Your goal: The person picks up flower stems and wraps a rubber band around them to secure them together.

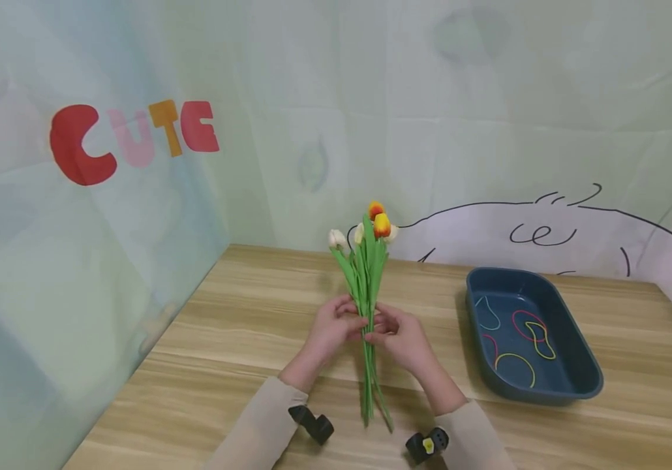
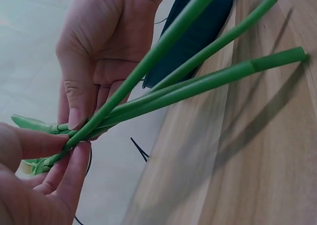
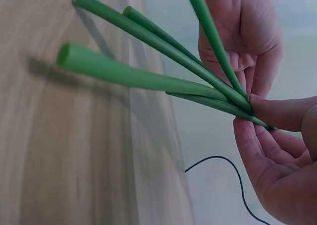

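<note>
While I hold the flowers upright over the tabletop [image 1: 242, 326], the parts read as follows.
Bunch: artificial tulips [image 1: 369, 261] standing nearly vertical above the middle of the tabletop, heads up, stem ends down and close to the wood.
Heads: two orange-yellow blooms [image 1: 380, 224] at the top, with white blooms [image 1: 336, 238] to either side of them.
Stems: green stalks [image 2: 198, 84] gathered tightly where I hold them and fanning apart below that point.
Left grip: my left hand [image 1: 331, 325] pinches the stems between thumb and fingertips at mid-length, from the left side.
Right grip: my right hand [image 1: 402, 335] pinches the same stems just opposite, thumb and forefinger pressed on the stalks; the two hands nearly touch.
Tray: a dark blue tray [image 1: 584, 365] lies on the tabletop to the right of my hands, apart from them.
Bands: coloured rubber bands [image 1: 532, 326] lie loose inside the tray.
Backdrop: a pale cloth wall bears the letters CUTE [image 1: 133, 138].
</note>
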{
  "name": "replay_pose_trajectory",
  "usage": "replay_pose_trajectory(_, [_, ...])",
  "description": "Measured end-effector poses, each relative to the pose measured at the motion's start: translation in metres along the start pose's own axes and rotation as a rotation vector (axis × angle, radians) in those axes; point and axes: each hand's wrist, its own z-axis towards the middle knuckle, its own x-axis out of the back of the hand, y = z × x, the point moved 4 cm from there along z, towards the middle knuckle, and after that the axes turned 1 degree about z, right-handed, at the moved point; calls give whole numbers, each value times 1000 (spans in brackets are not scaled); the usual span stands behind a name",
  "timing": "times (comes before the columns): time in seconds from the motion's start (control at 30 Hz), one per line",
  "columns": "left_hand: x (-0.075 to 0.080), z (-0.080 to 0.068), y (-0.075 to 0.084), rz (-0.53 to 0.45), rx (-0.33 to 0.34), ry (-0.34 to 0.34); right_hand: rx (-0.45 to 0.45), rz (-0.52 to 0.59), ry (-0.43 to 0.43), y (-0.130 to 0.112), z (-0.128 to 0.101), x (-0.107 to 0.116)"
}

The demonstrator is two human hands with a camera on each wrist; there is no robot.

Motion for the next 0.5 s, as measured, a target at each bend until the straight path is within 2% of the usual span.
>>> replay_pose_trajectory(0.23, [2, 1, 4, -27, -39, 58, -5, 39, -8, -6, -2, 3])
replay_pose_trajectory(0.5, [10, 3, 14, -73, -96, 116, 16, 20, -37, -6, -4, 0])
